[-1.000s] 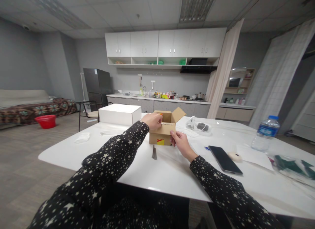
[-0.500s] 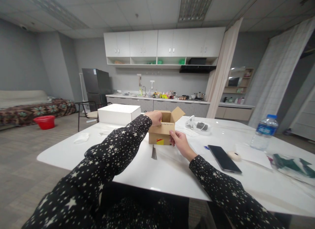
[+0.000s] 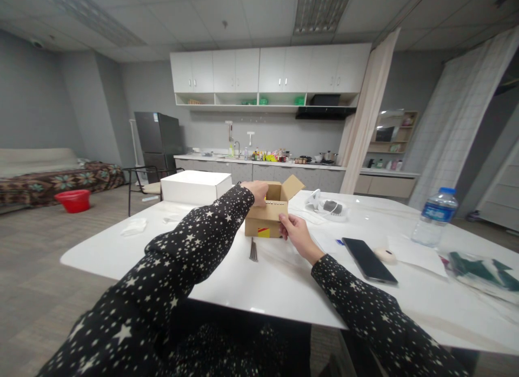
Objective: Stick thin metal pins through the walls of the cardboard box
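Frame centre: small open cardboard box [image 3: 267, 215] on white table [image 3: 121, 247]. Left hand [image 3: 256, 192] now reaches further over box rim, fingers curled inside; right hand [image 3: 295, 231] unmoved, grasping box's lower right corner.

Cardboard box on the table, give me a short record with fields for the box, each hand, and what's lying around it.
box: small brown cardboard box, flaps open, on the white table
left hand: left hand on the box's top near edge, fingers curled over it
right hand: right hand against the box's right front corner
in front of box: dark fork
right of box: black phone, water bottle
behind left: closed white box
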Demonstrator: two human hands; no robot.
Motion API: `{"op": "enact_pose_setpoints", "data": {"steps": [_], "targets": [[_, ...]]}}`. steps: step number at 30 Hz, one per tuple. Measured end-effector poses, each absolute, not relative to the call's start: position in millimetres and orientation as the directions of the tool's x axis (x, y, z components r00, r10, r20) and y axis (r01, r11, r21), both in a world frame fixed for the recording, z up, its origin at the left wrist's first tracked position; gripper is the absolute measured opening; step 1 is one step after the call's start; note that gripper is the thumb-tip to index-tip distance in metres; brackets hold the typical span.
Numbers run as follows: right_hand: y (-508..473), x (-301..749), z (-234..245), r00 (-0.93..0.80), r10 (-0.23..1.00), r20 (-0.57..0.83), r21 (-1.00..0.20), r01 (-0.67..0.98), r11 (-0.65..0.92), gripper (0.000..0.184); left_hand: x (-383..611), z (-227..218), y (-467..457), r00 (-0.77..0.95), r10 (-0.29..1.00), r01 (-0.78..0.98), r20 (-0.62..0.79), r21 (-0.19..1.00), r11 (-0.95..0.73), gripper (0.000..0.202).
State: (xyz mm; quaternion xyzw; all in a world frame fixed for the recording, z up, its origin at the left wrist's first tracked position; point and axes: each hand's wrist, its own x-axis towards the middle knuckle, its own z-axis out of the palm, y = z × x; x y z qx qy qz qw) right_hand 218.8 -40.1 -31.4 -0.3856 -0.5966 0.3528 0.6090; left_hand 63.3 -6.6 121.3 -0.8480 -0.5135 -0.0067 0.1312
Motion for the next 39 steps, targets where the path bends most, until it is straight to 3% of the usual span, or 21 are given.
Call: {"op": "enact_pose_setpoints", "data": {"steps": [12,23,39], "targets": [[-40.9,218.3,-30.5,0.038,0.890,0.454,-0.891,0.022,0.454,0.048,66.4,119.2,-5.1,0.521,0.838,0.845,0.163,-0.232,-0.481,0.029],[-37.0,219.6,-34.1,0.028,0.891,0.454,-0.891,0.026,0.453,0.046,66.3,120.6,-7.1,0.515,0.843,0.849,0.156,-0.226,-0.477,0.034],[-40.4,219.8,-31.7,0.031,0.891,0.453,-0.892,0.012,0.453,0.048,62.0,119.8,2.8,0.562,0.803,0.827,0.196,-0.115,-0.551,0.024]]}}
